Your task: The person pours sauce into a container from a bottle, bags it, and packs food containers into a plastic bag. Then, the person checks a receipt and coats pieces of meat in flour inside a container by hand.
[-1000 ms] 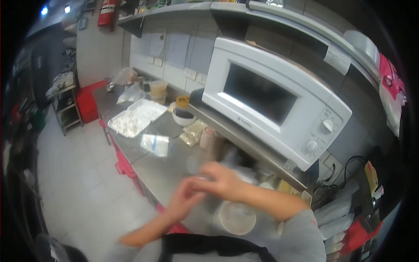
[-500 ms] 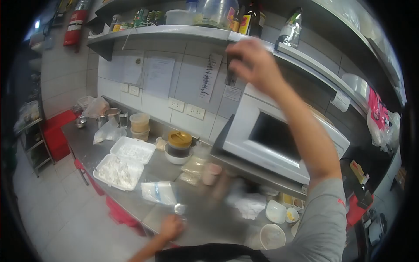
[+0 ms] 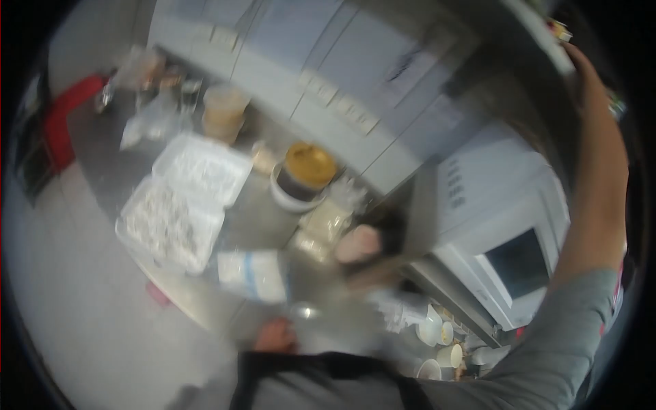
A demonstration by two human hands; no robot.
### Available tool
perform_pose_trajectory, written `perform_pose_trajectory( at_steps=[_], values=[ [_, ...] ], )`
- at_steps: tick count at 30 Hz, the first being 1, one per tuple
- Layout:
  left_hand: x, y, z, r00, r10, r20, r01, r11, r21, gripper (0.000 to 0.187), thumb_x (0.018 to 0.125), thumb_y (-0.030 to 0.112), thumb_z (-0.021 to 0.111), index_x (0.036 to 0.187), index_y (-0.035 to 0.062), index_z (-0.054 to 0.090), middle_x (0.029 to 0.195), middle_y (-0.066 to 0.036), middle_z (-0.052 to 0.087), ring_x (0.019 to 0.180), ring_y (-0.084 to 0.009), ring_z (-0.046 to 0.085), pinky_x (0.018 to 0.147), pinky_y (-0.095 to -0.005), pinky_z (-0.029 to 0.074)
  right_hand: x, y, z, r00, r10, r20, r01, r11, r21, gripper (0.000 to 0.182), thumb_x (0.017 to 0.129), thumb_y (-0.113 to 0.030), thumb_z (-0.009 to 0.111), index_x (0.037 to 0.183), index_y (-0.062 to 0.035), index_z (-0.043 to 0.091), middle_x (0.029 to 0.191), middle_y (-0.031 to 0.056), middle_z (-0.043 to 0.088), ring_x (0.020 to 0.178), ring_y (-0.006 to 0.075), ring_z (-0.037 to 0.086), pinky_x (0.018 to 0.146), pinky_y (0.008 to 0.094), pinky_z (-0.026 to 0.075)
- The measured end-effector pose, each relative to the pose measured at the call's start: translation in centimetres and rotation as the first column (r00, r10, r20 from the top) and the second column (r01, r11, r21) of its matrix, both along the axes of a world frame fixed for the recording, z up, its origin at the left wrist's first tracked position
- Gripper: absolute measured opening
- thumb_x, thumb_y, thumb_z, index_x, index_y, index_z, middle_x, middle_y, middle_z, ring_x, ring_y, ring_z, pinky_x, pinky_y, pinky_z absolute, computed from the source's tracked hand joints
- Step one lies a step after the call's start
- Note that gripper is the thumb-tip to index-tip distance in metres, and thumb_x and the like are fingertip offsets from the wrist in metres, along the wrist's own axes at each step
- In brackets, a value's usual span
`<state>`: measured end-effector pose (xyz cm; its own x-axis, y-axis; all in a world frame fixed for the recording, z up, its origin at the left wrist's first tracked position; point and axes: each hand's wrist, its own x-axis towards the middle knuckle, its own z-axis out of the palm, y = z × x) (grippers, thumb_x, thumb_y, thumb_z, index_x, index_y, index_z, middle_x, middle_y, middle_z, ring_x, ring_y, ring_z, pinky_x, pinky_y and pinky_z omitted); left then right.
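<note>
My left hand point(image 3: 277, 336) is low in the view at the counter's edge, its fingers curled; a small round shiny object point(image 3: 305, 311) lies just beyond it. A white packet with a blue stripe point(image 3: 253, 275) is nearby on the counter. At the upper right my right arm reaches up to the shelf point(image 3: 536, 31), and the right hand point(image 3: 577, 58) is smeared and partly lost at the dark edge. What it touches cannot be made out.
A foam box with white powder point(image 3: 167, 222) lies open at the left. Behind are a gold-lidded jar point(image 3: 309, 165) in a white bowl, stacked tubs point(image 3: 224, 113) and a pink container point(image 3: 359, 244). A white microwave point(image 3: 502, 225) stands at the right, with bowls point(image 3: 449, 355) below.
The view has tilted and come nearer the counter. My right arm has shifted to the far right, still raised at the shelf. My left hand remains near the counter's edge.
</note>
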<state>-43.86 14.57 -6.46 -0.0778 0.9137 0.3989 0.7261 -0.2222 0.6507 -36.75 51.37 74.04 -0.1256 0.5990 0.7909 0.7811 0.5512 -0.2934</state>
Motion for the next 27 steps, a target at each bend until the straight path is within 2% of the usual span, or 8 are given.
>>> perform_pose_trajectory(
  at_steps=[4, 6, 9, 12, 19, 22, 24, 27],
  values=[
    [-0.2, -0.8, 3.5, 0.999, -0.001, 0.038, 0.006, 0.993, -0.120, 0.026, 0.072, 0.028, 0.067, 0.089, 0.0108, 0.058, 0.121, -0.013, 0.049, 0.123, -0.0341, 0.040, 0.096, -0.0476, 0.036, -1.1, 2.8, -3.4, 0.997, 0.071, -0.018, -0.072, 0.997, -0.014, 0.074, 0.069, -0.049, 0.073, 0.121, -0.0011, 0.055, 0.125, 0.0212, 0.050, 0.103, 0.0319, 0.055, 0.083, 0.0430, 0.046],
    [-0.5, -0.6, 4.2, 0.999, -0.037, 0.012, 0.039, 0.988, -0.147, 0.025, 0.072, 0.026, 0.067, 0.089, 0.0097, 0.058, 0.120, -0.012, 0.050, 0.124, -0.0334, 0.039, 0.096, -0.0456, 0.036, -1.2, 3.4, -4.4, 0.994, 0.101, -0.038, -0.102, 0.995, -0.016, 0.073, 0.070, -0.048, 0.072, 0.122, -0.0010, 0.054, 0.125, 0.0211, 0.050, 0.102, 0.0319, 0.055, 0.082, 0.0431, 0.046],
    [0.1, -0.7, 3.8, 0.997, 0.073, 0.005, -0.073, 0.995, -0.069, 0.020, 0.065, 0.022, 0.069, 0.080, 0.0104, 0.062, 0.117, -0.011, 0.053, 0.122, -0.0301, 0.044, 0.097, -0.0441, 0.038, -1.0, 2.9, -5.2, 0.986, 0.152, -0.062, -0.153, 0.988, -0.019, 0.071, 0.070, -0.047, 0.071, 0.122, -0.0009, 0.053, 0.125, 0.0210, 0.050, 0.100, 0.0318, 0.056, 0.081, 0.0433, 0.047],
    [-0.4, -1.2, 4.4, 0.996, 0.035, 0.077, -0.028, 0.995, -0.097, 0.022, 0.072, 0.019, 0.067, 0.088, 0.0084, 0.056, 0.118, -0.011, 0.051, 0.123, -0.0316, 0.041, 0.096, -0.0437, 0.037, -0.1, 1.5, -6.3, 0.972, 0.214, -0.095, -0.217, 0.976, -0.021, 0.070, 0.071, -0.045, 0.070, 0.122, -0.0007, 0.053, 0.125, 0.0209, 0.051, 0.098, 0.0317, 0.057, 0.080, 0.0434, 0.048],
    [-0.6, -1.5, 5.1, 0.994, 0.050, 0.097, -0.047, 0.999, -0.026, 0.021, 0.072, 0.018, 0.068, 0.086, 0.0075, 0.056, 0.116, -0.012, 0.051, 0.120, -0.0321, 0.043, 0.095, -0.0445, 0.037, 1.7, -4.1, -9.1, 0.882, 0.432, -0.189, -0.448, 0.893, -0.044, 0.067, 0.074, -0.042, 0.068, 0.123, -0.0003, 0.051, 0.124, 0.0206, 0.051, 0.095, 0.0316, 0.058, 0.077, 0.0438, 0.049],
    [-0.7, -1.6, 5.6, 0.998, 0.029, 0.060, -0.028, 0.999, -0.021, 0.020, 0.073, 0.018, 0.068, 0.086, 0.0076, 0.057, 0.115, -0.013, 0.051, 0.118, -0.0323, 0.043, 0.093, -0.0447, 0.037, 3.1, -8.5, -10.5, 0.793, 0.555, -0.251, -0.586, 0.808, -0.061, 0.065, 0.074, -0.040, 0.067, 0.123, -0.0002, 0.050, 0.124, 0.0205, 0.051, 0.093, 0.0315, 0.059, 0.076, 0.0440, 0.050],
    [-0.6, -1.7, 5.7, 0.998, 0.051, 0.042, -0.053, 0.997, 0.051, 0.020, 0.072, 0.018, 0.068, 0.084, 0.0076, 0.056, 0.115, -0.013, 0.051, 0.117, -0.0321, 0.043, 0.093, -0.0445, 0.036, 4.1, -12.2, -11.4, 0.695, 0.650, -0.309, -0.700, 0.710, -0.079, 0.065, 0.075, -0.039, 0.067, 0.123, -0.0001, 0.050, 0.124, 0.0204, 0.052, 0.092, 0.0314, 0.060, 0.076, 0.0441, 0.050],
    [-0.2, -1.8, 5.5, 0.999, 0.047, 0.012, -0.047, 0.996, 0.079, 0.020, 0.071, 0.019, 0.069, 0.081, 0.0078, 0.056, 0.113, -0.012, 0.051, 0.117, -0.0318, 0.042, 0.093, -0.0443, 0.036, 4.7, -19.2, -12.3, 0.474, 0.775, -0.418, -0.875, 0.469, -0.122, 0.063, 0.076, -0.038, 0.066, 0.124, 0.0001, 0.049, 0.124, 0.0203, 0.052, 0.090, 0.0314, 0.060, 0.074, 0.0443, 0.051]
  ],
)
